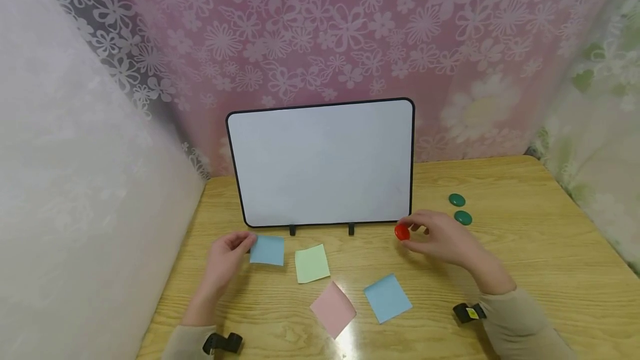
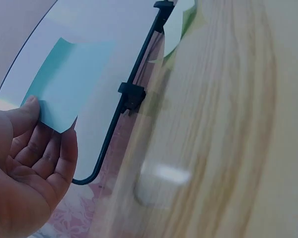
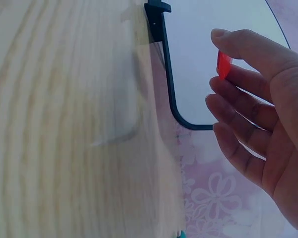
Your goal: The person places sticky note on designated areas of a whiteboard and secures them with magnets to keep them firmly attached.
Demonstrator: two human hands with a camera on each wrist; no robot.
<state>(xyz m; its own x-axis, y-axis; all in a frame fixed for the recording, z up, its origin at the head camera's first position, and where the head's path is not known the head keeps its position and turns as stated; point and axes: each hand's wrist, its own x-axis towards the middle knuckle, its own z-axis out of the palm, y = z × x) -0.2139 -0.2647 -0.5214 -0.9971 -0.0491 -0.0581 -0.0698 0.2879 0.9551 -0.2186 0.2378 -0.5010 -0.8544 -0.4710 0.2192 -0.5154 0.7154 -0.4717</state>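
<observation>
My left hand [image 1: 227, 260] pinches a blue sticky note [image 1: 267, 250] by its left edge, in front of the whiteboard's lower left corner. In the left wrist view the note [image 2: 72, 82] is held between thumb and fingers and bends slightly. A round red magnet [image 1: 402, 231] is pinched between the thumb and fingertips of my right hand [image 1: 442, 240], close to the board's lower right corner. The right wrist view shows that magnet [image 3: 224, 64] edge-on. The whiteboard [image 1: 325, 163] has a black frame and a bare white face, standing upright on small black feet [image 1: 292, 230].
On the wooden table [image 1: 525, 238] lie a green sticky note [image 1: 312, 264], a pink one [image 1: 333, 310] and a second blue one [image 1: 388, 298]. Two green magnets [image 1: 457, 200] sit right of the board. Flowered cloth [image 1: 320, 32] hangs behind, and a pale wall [image 1: 90, 182] borders the left.
</observation>
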